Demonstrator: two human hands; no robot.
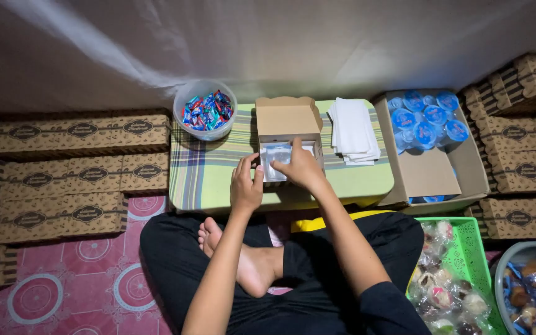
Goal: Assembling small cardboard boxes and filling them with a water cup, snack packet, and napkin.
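Head view: small open cardboard box (288, 139) sits on the low table (218, 180), lid flipped up toward the wall. Left hand (245, 186) grips the box's near-left corner, fingers curled against its side wall. Right hand (302, 166) lies over the box's opening, fingers together, pressing flat on a clear plastic-wrapped item (275, 155) inside. Bowl of candies (205, 109) stands left of the box, stack of white napkins (353, 130) right. Carton of sealed water cups (429, 124) beside the table.
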